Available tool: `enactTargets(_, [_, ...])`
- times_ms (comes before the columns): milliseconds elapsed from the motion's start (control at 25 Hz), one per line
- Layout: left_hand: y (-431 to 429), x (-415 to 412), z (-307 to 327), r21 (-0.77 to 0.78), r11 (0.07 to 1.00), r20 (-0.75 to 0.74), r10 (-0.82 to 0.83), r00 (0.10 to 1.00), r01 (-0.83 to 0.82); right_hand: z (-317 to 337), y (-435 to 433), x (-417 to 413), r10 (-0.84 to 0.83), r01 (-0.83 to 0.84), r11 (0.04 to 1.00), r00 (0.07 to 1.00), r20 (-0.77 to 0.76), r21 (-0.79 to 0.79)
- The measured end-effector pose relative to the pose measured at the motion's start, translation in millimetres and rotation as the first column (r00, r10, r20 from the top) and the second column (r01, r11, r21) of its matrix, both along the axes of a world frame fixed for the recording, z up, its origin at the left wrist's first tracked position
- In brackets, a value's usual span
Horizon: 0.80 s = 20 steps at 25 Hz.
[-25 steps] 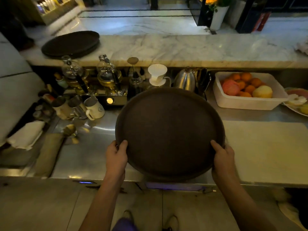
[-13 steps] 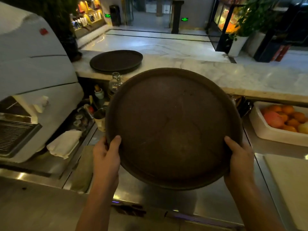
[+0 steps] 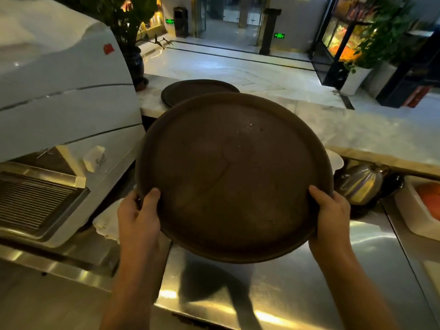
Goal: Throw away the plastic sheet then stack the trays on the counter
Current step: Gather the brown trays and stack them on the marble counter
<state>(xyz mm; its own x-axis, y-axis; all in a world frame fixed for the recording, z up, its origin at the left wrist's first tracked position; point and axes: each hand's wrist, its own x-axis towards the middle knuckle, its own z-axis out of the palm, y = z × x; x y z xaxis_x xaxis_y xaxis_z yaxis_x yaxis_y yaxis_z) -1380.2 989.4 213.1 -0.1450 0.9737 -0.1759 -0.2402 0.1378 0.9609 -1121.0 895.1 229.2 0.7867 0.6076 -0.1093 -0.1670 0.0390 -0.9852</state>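
Observation:
I hold a large round dark brown tray (image 3: 233, 172) in the air over the steel worktop, tilted toward me. My left hand (image 3: 138, 215) grips its near left rim and my right hand (image 3: 329, 216) grips its near right rim, thumbs on top. Beyond it, a second dark round tray (image 3: 190, 88) lies flat on the marble counter (image 3: 357, 129); the held tray hides its near edge. No plastic sheet is in view.
A big white machine (image 3: 59, 103) with a metal grille fills the left. A white cloth (image 3: 104, 222) lies beside it. A steel kettle (image 3: 359, 184) and a white tub of fruit (image 3: 419, 210) sit at the right. A potted plant (image 3: 133, 44) stands behind the far tray.
I have lifted the tray off the worktop and carried it up and left toward the marble counter. The far tray now lies just behind the held one.

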Motion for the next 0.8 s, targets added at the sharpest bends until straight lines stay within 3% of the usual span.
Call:
enactTargets(520, [77,39,26,0.074,0.995,-0.101,0.075,0.992,-0.067,-3,118,55,0.103,-0.102,0.994,0.993,-0.062,0.023])
enactTargets(640, [126,42,34,0.079,0.994,-0.136,0.08,0.987,-0.07,7,157,61,0.095,-0.095,0.995,0.993,-0.067,0.003])
enactTargets(800, [210,49,40,0.037,0.999,-0.068,-0.007,0.998,0.009,27,221,69,0.067,-0.068,0.998,0.998,-0.007,-0.006])
